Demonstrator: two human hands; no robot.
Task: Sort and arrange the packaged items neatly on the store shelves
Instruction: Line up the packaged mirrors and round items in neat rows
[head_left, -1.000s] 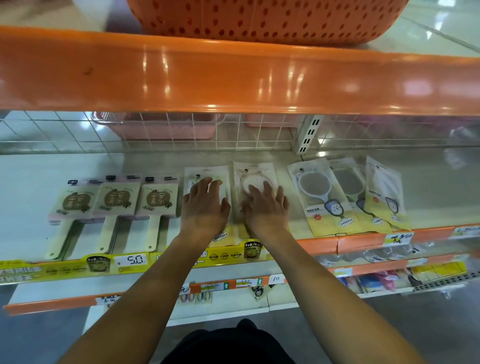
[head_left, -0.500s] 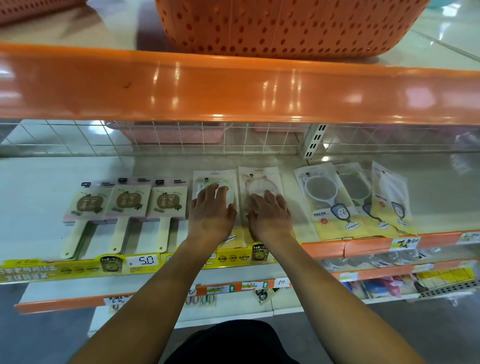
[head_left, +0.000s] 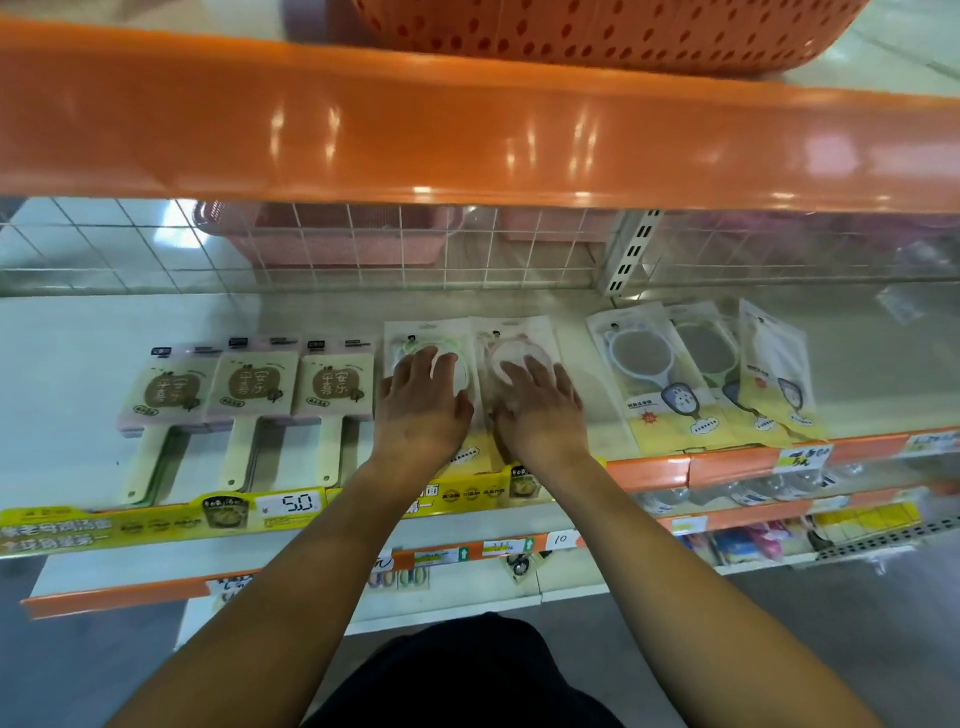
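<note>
Two packaged hand mirrors lie flat side by side on the white shelf (head_left: 57, 364). My left hand (head_left: 421, 410) rests palm down, fingers spread, on the green-rimmed mirror pack (head_left: 415, 335). My right hand (head_left: 540, 410) presses flat on the pink-rimmed mirror pack (head_left: 524, 335) next to it. Neither hand grips anything. To the left lie three packaged cutting boards (head_left: 249, 384) in a row, handles toward me. To the right, three more mirror packs (head_left: 649, 374) overlap and fan out, tilted.
An orange shelf edge (head_left: 467, 140) hangs overhead with an orange perforated basket (head_left: 597, 31) on top. A wire grid (head_left: 363, 249) backs the shelf, pink baskets behind it. Yellow price strip (head_left: 156, 519) runs along the front. Lower shelves (head_left: 779, 525) hold small goods.
Both hands have slid slightly toward me on the two packs and stay flat on them. The view has tilted and shifted a little.
</note>
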